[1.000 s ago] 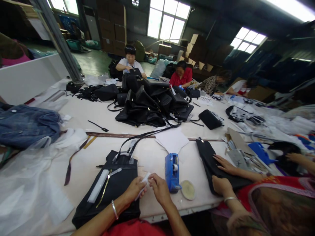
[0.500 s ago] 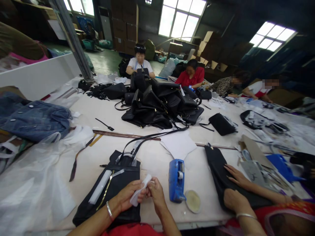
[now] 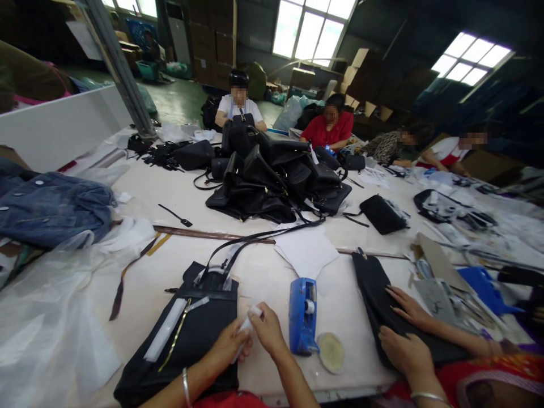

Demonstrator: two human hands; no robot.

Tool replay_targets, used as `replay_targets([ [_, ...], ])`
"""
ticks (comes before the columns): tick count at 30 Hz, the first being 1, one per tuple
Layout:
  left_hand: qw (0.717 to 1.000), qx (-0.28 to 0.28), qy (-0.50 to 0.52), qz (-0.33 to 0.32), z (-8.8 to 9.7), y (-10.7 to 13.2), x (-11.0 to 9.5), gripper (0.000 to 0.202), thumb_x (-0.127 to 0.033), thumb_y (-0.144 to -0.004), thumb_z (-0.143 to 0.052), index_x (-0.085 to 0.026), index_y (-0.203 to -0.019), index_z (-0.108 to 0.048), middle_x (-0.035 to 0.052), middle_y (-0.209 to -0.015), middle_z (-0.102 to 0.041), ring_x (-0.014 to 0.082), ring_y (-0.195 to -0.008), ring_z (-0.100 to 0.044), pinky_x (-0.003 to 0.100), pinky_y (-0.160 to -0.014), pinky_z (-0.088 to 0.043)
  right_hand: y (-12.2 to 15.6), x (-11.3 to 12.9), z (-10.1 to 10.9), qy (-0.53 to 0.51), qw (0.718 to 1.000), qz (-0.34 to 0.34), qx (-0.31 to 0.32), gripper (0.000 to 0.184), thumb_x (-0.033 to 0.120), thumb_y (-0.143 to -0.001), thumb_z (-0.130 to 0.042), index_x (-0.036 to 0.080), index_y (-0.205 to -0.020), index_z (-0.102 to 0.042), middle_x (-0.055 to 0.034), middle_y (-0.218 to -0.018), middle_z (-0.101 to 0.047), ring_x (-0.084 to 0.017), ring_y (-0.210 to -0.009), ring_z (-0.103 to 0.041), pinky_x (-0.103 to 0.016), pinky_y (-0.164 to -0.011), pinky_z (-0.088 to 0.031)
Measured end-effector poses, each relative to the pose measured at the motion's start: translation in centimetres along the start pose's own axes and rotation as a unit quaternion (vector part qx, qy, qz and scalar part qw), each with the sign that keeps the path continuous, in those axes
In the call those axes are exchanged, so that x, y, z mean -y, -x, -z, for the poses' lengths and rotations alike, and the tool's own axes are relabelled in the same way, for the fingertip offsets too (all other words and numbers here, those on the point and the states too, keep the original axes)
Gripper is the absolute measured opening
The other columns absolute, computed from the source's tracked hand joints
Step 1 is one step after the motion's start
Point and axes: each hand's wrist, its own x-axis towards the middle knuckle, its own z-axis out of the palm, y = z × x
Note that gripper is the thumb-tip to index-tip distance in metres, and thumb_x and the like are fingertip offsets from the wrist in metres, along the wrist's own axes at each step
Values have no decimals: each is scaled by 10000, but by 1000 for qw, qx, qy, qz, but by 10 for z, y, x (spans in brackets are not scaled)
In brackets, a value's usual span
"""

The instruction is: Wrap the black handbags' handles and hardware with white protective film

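My left hand and my right hand meet at the table's near edge, both pinched on a small white strip held between them. Under and left of my left hand lies a flat black bag with a gold zip line, a white strip across it and long black straps running away from me. A blue tape dispenser stands just right of my right hand, with a round pale disc beside it.
A co-worker's two hands press on a black bag piece at the right. A pile of black bags fills the table's middle. Clear plastic sheeting and a denim garment lie left. Several people sit at the far side.
My hands have stayed together on the white strip, which now shows less between the fingers. The view has shifted slightly; the co-worker's hands remain on the black piece.
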Motion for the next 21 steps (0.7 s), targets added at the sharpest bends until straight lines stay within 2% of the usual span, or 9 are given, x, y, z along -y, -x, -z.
replay_targets([
  [4,995,56,76,29,15,21,-8,471,-596,-775,-581,-149,-904,-510,19,-735,-607,132,-627,-565,269,-600,-433,-5,-5,-5,-6,1000,6,17,231,389,-878,-480,190,-847,-594,28,-639,-581,-135,-545,-524,-234,-524,-409],
  [5,994,53,89,28,18,24,-9,445,-575,-782,-589,-150,-889,-511,9,-730,-593,124,-620,-548,267,-597,-428,-4,-8,-6,10,1000,19,11,255,385,-906,-441,189,-934,-603,6,-700,-620,-150,-592,-564,-249,-563,-444],
  [7,994,35,103,24,20,26,-10,415,-553,-782,-603,-156,-850,-502,-14,-703,-558,110,-592,-507,259,-573,-414,-3,-18,-5,101,992,65,-27,295,345,-936,-406,199,-1119,-586,-63,-931,-673,-201,-832,-625,-312,-740,-487],
  [9,995,17,101,23,19,24,-8,409,-550,-779,-607,-161,-825,-486,-30,-676,-530,101,-571,-478,249,-549,-396,-2,-32,-4,243,962,113,-50,335,276,-926,-440,223,-1237,-552,-116,-1203,-609,-265,-1122,-539,-403,-925,-425],
  [10,995,10,98,23,18,22,-6,409,-551,-780,-604,-163,-827,-480,-36,-669,-522,99,-566,-470,245,-541,-388,-3,-39,-2,311,941,126,-41,363,240,-913,-459,230,-1266,-542,-126,-1299,-553,-291,-1209,-474,-440,-972,-387],
  [12,995,0,93,23,17,19,-2,409,-556,-786,-591,-169,-831,-465,-44,-660,-510,93,-552,-453,237,-524,-373,-10,-51,1,408,904,123,-15,421,172,-899,-456,231,-1312,-514,-131,-1403,-463,-316,-1281,-398,-476,-997,-354],
  [15,996,0,88,23,16,19,1,405,-563,-803,-559,-174,-844,-451,-49,-673,-500,87,-549,-443,233,-524,-371,-28,-55,12,469,879,76,-31,506,81,-899,-370,227,-1379,-439,-126,-1460,-392,-301,-1320,-353,-473,-1006,-341],
  [18,996,7,84,21,17,24,-2,401,-559,-812,-547,-173,-874,-454,-46,-697,-496,89,-574,-455,235,-546,-384,-45,-40,26,465,881,32,-82,548,10,-872,-310,212,-1355,-472,-126,-1465,-381,-293,-1331,-341,-461,-1009,-336],
  [21,997,11,70,13,17,28,-6,379,-536,-808,-556,-178,-862,-444,-47,-699,-490,90,-579,-457,235,-553,-390,-41,-18,32,404,906,39,-123,463,61,-879,-354,162,-1295,-529,-159,-1419,-431,-298,-1300,-383,-447,-1010,-341],
])
